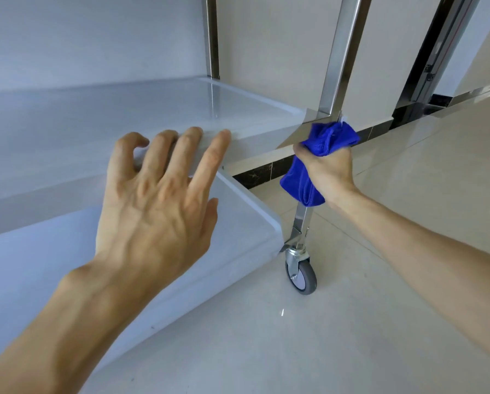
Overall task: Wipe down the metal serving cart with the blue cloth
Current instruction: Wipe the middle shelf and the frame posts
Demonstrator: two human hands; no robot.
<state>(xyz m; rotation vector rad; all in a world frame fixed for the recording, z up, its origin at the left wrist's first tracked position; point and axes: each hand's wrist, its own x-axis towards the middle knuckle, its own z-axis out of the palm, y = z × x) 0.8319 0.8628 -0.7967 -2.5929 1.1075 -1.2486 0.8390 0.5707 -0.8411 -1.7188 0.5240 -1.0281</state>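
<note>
Two bare hands work at the corner of a metal cart [124, 115]. The left hand [153, 194] is spread wide, fingers straight and fanned, its fingertips [224, 136] resting on the front edge of the middle shelf [238, 109] while the thumb hangs just above the lower shelf [238, 211]. The right hand [330, 169] is curled tight round a blue cloth [327, 136] — a bunched wad that pokes out above the fist and hangs in a fold below it. The cloth is wrapped against the upright corner post [342, 52] just under the spot where the middle shelf meets it, so the post disappears behind cloth and hand and shows again lower down. At the foot of that post sits a grey caster wheel [302, 275] on the pale glossy tiled floor [380, 308]. A second post [211, 35] rises at the far corner of the shelf. Behind the cart stands a cream wall [266, 52] with a dark skirting strip [255, 173] along its base — and to the right, a dark metal door frame [437, 52].
</note>
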